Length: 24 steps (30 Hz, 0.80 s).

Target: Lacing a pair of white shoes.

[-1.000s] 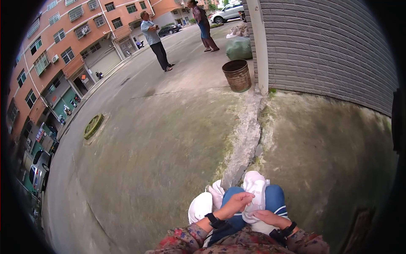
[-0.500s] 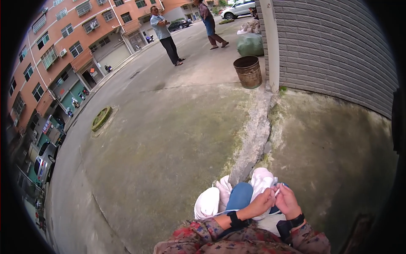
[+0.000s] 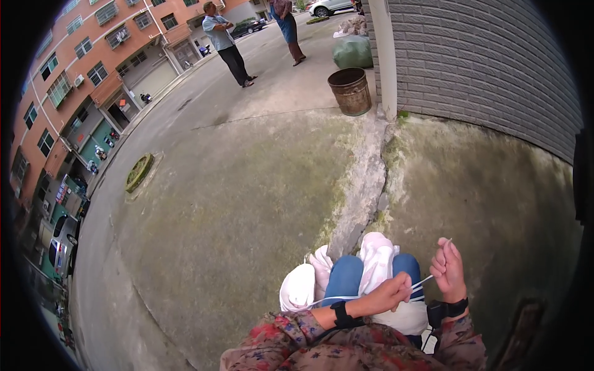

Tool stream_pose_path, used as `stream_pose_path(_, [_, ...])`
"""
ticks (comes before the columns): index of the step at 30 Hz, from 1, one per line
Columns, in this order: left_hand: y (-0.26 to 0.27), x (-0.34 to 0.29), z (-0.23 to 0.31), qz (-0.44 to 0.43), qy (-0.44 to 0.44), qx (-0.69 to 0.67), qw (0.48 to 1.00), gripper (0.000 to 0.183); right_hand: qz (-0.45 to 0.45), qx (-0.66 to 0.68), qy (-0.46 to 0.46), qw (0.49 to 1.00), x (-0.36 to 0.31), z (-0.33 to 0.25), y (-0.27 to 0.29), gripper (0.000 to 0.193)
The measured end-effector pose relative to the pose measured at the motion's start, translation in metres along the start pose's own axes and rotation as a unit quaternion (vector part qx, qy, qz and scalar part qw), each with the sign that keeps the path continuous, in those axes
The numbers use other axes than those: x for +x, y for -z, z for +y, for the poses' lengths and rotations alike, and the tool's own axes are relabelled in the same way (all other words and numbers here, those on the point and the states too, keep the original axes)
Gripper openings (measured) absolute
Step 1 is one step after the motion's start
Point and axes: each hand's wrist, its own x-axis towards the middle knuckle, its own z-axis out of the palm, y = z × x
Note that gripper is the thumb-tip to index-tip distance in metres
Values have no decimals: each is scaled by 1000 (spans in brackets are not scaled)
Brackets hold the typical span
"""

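Observation:
My left hand (image 3: pixel 388 293) is closed over my lap, its fingers pinched on a thin white cord (image 3: pixel 424 282). Higher and to the right, my right hand (image 3: pixel 448 267) holds the same cord in curled fingers, with a short end showing at the fingertips. Between the hands the cord runs straight and slanting. More of it stretches left past my wrist to a rounded white fabric piece (image 3: pixel 298 287) beside my left knee. Pinkish-white cloth (image 3: pixel 376 256) drapes between my blue-trousered knees (image 3: pixel 344 276). Another white cloth bundle (image 3: pixel 403 318) sits in my lap under the hands.
A rusty metal bucket (image 3: pixel 350 93) stands ahead by a pale post (image 3: pixel 385 62) and a grey brick wall (image 3: pixel 482 68). Behind it is a stuffed green sack (image 3: pixel 352 53). Two people (image 3: pixel 228 46) stand farther off. A cracked concrete strip (image 3: pixel 362 185) crosses the ground.
My hands, together before, are now apart: the right has risen and moved right, drawing the cord out between them. The view has shifted slightly; the farther person has changed stance.

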Motion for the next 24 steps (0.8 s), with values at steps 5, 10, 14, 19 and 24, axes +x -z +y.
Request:
stream_pose_path(5, [48, 27, -28, 124, -145, 195, 962, 21, 121, -529, 249, 802, 25, -49, 18, 35])
stream_pose_path(10, [107, 27, -68, 261, -86, 315, 909, 11, 180, -582, 288, 738, 36, -98, 32, 25])
stream_pose_path(14, [97, 41, -94, 247, -95, 398, 879, 11, 73, -655, 194, 726, 37, -25, 56, 18])
stream_pose_path(19, [97, 57, -113, 259, -101, 455, 846, 15, 0, -586, 52, 809, 43, 73, 68, 22])
stream_pose_path(24, [99, 63, -113, 246, -86, 445, 857, 20, -58, -672, 35, 737, 56, 107, 64, 24])
